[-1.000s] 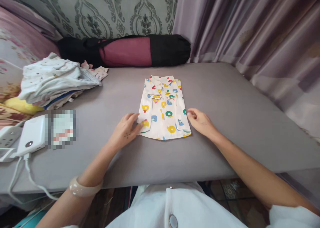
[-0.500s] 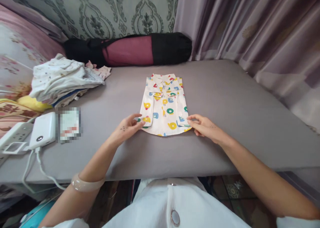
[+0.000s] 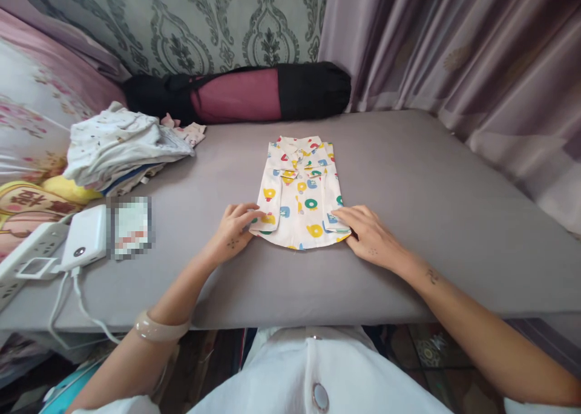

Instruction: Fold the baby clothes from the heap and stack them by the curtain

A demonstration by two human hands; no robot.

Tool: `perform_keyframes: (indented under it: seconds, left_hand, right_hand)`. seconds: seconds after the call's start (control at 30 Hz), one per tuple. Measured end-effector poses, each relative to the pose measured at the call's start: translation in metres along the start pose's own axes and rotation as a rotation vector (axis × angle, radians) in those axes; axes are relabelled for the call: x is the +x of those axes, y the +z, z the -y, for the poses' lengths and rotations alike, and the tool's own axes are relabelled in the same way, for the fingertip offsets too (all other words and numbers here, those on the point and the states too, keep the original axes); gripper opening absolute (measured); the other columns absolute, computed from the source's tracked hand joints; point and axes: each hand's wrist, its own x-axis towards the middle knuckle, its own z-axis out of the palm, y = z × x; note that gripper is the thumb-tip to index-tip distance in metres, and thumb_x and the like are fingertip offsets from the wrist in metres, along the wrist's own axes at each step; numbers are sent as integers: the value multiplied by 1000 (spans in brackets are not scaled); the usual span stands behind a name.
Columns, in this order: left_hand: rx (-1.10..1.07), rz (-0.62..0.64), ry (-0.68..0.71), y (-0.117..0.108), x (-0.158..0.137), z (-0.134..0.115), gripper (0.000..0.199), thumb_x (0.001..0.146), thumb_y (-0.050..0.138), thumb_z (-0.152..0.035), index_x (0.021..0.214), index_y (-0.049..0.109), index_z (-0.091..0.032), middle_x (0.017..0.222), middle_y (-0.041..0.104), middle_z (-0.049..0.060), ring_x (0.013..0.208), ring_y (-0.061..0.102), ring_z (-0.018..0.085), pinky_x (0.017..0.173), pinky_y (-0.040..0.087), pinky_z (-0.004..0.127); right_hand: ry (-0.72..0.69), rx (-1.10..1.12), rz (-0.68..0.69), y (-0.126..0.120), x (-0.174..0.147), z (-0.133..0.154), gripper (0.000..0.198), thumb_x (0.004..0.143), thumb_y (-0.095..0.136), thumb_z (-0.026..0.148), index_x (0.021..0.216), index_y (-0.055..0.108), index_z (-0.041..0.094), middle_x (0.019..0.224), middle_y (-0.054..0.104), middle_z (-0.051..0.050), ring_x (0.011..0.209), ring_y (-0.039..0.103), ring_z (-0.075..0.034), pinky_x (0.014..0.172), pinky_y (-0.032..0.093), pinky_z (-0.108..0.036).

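Note:
A small white shirt (image 3: pixel 299 190) with coloured shapes lies folded into a narrow rectangle on the grey surface (image 3: pixel 408 178), collar at the far end. My left hand (image 3: pixel 233 229) rests at its near left corner, fingertips on the cloth. At the near right corner my right hand (image 3: pixel 367 232) lies with its fingers on the hem. Whether either hand pinches the fabric is unclear.
A pile of folded clothes (image 3: pixel 122 147) sits at the left. A black and maroon roll bag (image 3: pixel 236 93) lies along the back wall. A white power bank (image 3: pixel 86 244) with a cable and a power strip (image 3: pixel 27 256) are at the near left. Curtains (image 3: pixel 454 51) hang on the right.
Both hands have slid down along the shirt's sides to its near corners, and the right hand now lies on the hem. The view shifted slightly.

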Motion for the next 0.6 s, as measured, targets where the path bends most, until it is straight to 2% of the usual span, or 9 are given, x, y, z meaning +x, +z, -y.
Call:
perform_keyframes:
  seconds: [0.13, 0.23, 0.37, 0.5, 0.6]
  left_hand:
    - [-31, 100, 62, -3, 7, 0, 34, 90, 45, -30, 117, 65, -25, 118, 68, 8, 108, 54, 25, 99, 39, 43]
    - [-78, 91, -23, -3, 12, -1, 33, 89, 47, -35, 113, 68, -25, 111, 70, 8, 108, 55, 25, 97, 42, 42]
    - [-137, 28, -157, -2, 19, -3, 37, 88, 50, -47, 109, 71, -24, 101, 69, 9, 101, 59, 24, 87, 47, 36]
    - [-137, -6, -225, -1, 26, -1, 41, 88, 50, -51, 105, 72, -22, 91, 69, 7, 89, 61, 22, 81, 46, 32]
    - [-149, -25, -278, 1, 30, 4, 40, 87, 49, -51, 97, 73, -20, 80, 66, 4, 77, 58, 19, 70, 43, 29]
  right_hand:
    - [16, 28, 83, -3, 3, -2, 57, 79, 43, 7, 134, 54, 20, 130, 61, -9, 117, 54, -25, 99, 43, -43]
    - [85, 50, 78, -7, 8, 0, 47, 83, 48, 15, 128, 60, 22, 127, 64, -8, 111, 58, -26, 97, 45, -43]
    - [186, 142, 34, -9, 15, -1, 31, 89, 52, 28, 116, 67, 25, 118, 69, -5, 104, 63, -24, 92, 48, -39]
    - [326, 228, -6, -8, 20, -3, 29, 91, 51, 34, 111, 70, 25, 111, 72, -3, 94, 67, -21, 82, 49, -32]
    - [418, 265, -7, -8, 22, -4, 31, 91, 49, 38, 110, 70, 24, 94, 74, -2, 77, 66, -19, 72, 47, -29]
